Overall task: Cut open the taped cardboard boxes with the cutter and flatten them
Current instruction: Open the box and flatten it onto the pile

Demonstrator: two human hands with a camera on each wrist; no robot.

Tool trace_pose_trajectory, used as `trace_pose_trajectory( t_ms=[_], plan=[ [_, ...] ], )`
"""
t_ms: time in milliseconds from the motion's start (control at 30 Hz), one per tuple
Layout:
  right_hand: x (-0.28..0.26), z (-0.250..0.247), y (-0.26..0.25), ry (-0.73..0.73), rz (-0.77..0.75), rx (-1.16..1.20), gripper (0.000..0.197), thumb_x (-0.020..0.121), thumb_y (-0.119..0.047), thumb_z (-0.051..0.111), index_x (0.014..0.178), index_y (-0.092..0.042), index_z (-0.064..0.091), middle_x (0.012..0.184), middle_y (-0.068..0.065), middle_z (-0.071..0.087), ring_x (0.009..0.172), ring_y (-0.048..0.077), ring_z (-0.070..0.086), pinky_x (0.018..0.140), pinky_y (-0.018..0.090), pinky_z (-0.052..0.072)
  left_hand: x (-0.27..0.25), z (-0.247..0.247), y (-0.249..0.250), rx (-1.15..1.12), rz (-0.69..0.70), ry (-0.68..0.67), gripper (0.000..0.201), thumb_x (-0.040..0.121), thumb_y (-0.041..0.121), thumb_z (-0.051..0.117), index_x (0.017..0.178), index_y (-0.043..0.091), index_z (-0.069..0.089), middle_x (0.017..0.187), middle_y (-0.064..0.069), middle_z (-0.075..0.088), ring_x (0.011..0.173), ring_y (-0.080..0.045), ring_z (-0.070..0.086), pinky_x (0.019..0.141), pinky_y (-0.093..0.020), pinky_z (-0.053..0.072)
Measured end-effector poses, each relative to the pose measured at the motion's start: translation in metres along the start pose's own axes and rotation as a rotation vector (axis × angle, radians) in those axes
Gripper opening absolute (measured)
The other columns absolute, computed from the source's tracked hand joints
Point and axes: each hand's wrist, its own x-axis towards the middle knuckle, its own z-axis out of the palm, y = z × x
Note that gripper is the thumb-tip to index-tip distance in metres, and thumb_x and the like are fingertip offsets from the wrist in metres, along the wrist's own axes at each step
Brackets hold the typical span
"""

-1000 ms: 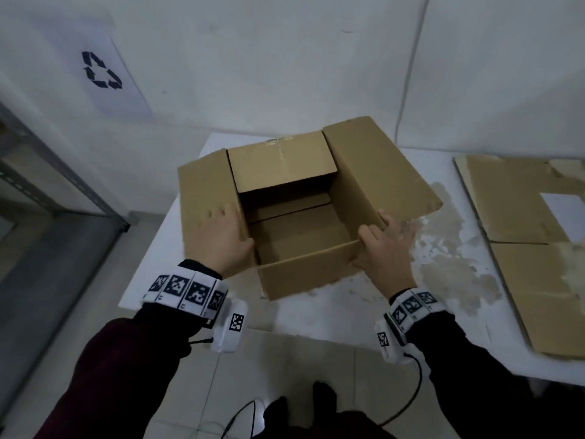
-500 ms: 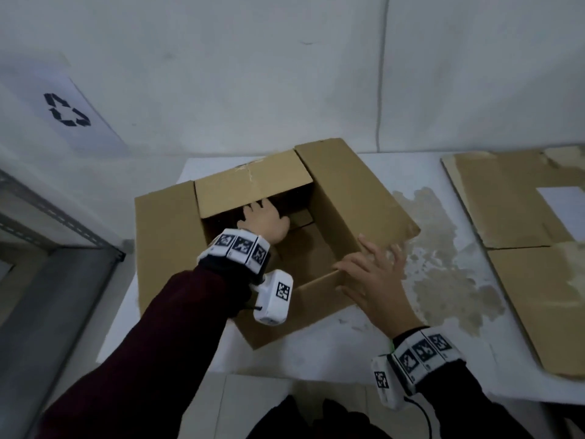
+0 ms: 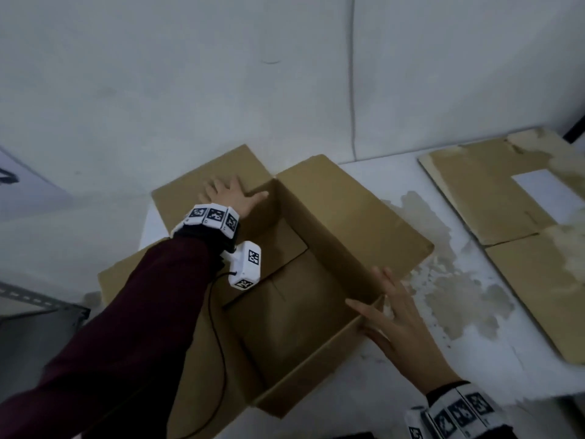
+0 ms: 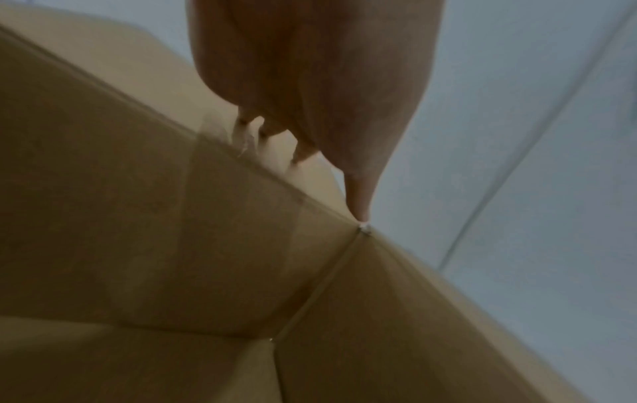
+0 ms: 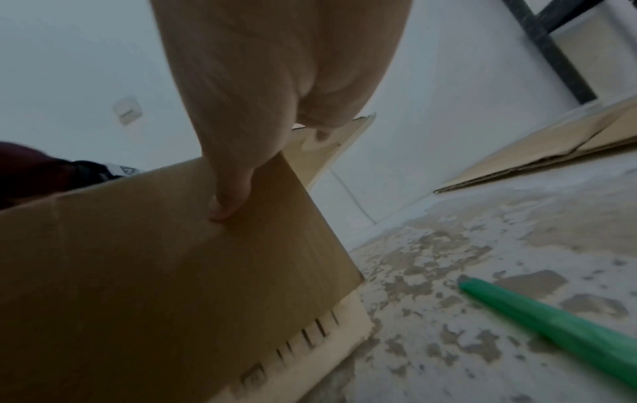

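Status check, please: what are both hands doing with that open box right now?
Left hand flat on the far flap, right hand open at the near corner. Box open, not flattened. Green cutter lies loose on the table.

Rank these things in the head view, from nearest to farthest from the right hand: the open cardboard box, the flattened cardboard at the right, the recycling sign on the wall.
1. Open cardboard box: the right hand touches its near right corner.
2. Flattened cardboard: on the table's right side, apart from the hand.
3. Recycling sign: on the wall at the far left edge, beyond the left hand.
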Motion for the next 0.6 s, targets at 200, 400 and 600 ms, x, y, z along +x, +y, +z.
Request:
trace_pose_trajectory(
  t_ms=[200, 400, 600],
  plan=[
    [-0.014, -0.004, -0.020, 0.131, 0.491, 0.299, 0.107, 0.065, -0.040, 0.079, 0.140, -0.057, 0.005, 0.156, -0.018, -0.004, 0.146, 0.008, 0.001, 0.112, 0.040, 0.021, 0.016, 0.023, -0.004, 0.081, 0.062, 0.117, 0.026, 0.099, 0.028, 0.044, 0.117, 0.016, 0.058, 0.117, -0.016, 0.062, 0.112, -0.035, 0.055, 0.099, -0.044, 0.033],
    [0.004, -0.025, -0.005, -0.260, 0.601, 0.713, 0.075, 0.064, -0.044, 0.081, 0.124, -0.034, 0.038, 0.116, -0.028, 0.042, 0.104, -0.017, 0.044, 0.094, 0.009, 0.039, 0.009, 0.014, -0.003, -0.025, 0.130, 0.206, 0.024, 0.099, 0.028, 0.044, 0.107, 0.013, 0.061, 0.112, -0.017, 0.064, 0.112, -0.036, 0.054, 0.099, -0.044, 0.029],
    [0.017, -0.025, -0.009, -0.110, 0.160, 0.508, 0.016, 0.084, -0.057, 0.050, 0.097, -0.048, 0.045, 0.095, -0.033, 0.049, 0.084, -0.010, 0.047, 0.072, 0.011, 0.039, -0.054, -0.024, 0.017, -0.310, 0.139, 0.302, 0.045, 0.101, 0.041, 0.033, 0.134, 0.015, 0.048, 0.136, -0.013, 0.053, 0.126, -0.033, 0.046, 0.108, -0.044, 0.030]
  ],
)
